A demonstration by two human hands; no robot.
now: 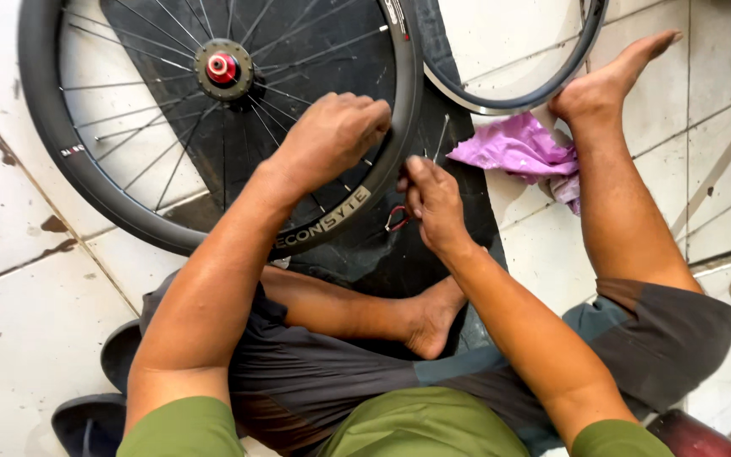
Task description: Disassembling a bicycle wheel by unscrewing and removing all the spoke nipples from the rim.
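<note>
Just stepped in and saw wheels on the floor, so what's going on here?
A person sits on the tiled floor with a black bicycle wheel lying flat on a dark mat. The left hand rests on the rim among the spokes. The right hand pinches a thin spoke just outside the rim. A pink rag and a second rim lie nearby.

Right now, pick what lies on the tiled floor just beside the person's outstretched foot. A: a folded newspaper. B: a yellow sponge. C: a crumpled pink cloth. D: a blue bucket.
C: a crumpled pink cloth lies on the tiled floor right beside the outstretched foot, next to the black mat under the wheel.
</note>
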